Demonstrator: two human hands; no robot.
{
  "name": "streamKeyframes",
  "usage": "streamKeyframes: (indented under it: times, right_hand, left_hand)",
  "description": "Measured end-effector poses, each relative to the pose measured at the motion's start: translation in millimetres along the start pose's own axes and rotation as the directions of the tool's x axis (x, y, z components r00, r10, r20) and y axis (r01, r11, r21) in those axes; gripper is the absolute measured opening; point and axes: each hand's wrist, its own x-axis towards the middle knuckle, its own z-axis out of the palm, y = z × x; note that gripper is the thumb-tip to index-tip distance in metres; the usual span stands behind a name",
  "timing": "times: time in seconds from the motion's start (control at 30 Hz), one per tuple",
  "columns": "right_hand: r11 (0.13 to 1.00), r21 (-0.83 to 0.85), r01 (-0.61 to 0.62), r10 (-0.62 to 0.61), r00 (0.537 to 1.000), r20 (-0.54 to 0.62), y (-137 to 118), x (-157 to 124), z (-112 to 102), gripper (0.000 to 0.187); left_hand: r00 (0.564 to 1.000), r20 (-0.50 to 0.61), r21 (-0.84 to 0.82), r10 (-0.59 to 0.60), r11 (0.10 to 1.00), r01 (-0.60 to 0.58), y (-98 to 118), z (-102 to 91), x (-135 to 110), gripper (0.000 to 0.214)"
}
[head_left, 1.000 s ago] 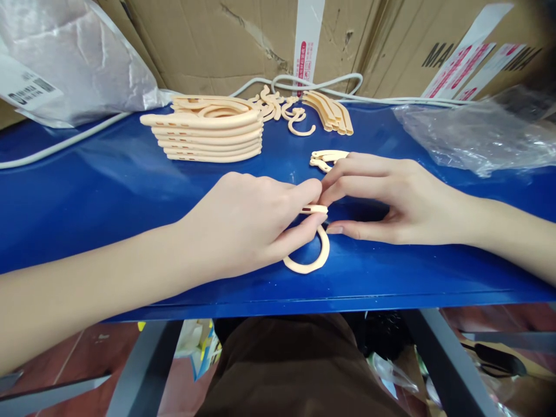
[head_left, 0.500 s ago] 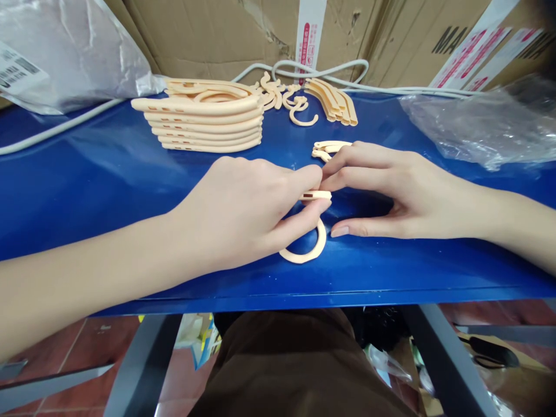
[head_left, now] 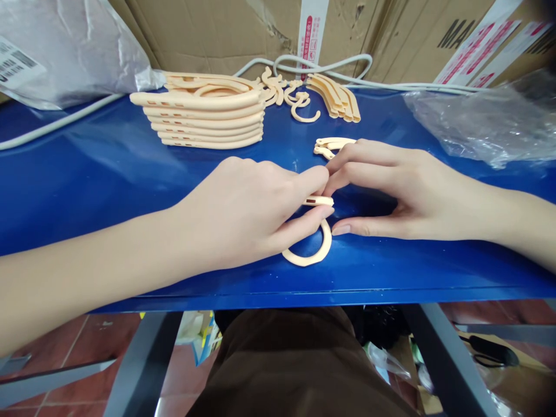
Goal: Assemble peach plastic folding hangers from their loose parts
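Observation:
My left hand (head_left: 249, 214) pinches a cream plastic hanger piece (head_left: 321, 201) between thumb and fingers, just above the blue table. Below the pinch a round hanger hook (head_left: 307, 262) curves toward the table's front edge; where it meets the piece is covered by my hand. My right hand (head_left: 403, 194) is at the right, its index and middle fingertips against the left fingers. Its thumb stays apart, near the hook, and I see nothing gripped in it. Partly behind the right fingers lie more slim cream hanger parts (head_left: 332, 143).
At the back left stands a stack of cream hangers (head_left: 206, 119). Beside it are loose hooks (head_left: 306, 113) and several curved hanger arms (head_left: 334, 98). A white cable (head_left: 417, 87) runs before the cardboard boxes (head_left: 217, 35). Plastic bags (head_left: 486, 124) lie at the right, a silvery package (head_left: 82, 46) at the left.
The hook and the held piece have shifted very slightly right and toward the front edge. Both hands keep nearly the same pose.

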Motion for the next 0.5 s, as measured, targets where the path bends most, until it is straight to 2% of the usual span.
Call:
streamKeyframes:
  times: [0.33, 0.5]
  right_hand:
    - [1.000, -0.026, -0.002, 0.002, 1.000, -0.003, -5, -3, 0, 0.044]
    - [0.988, -0.154, 0.015, -0.013, 1.000, 0.014, -12, -2, -1, 0.038]
  left_hand:
    - [0.995, -0.003, 0.036, 0.096, 0.995, -0.095, -1, -0.6, -4, 0.039]
    - [0.993, -0.011, 0.032, 0.116, 0.993, -0.116, -1, -1.5, -4, 0.037]
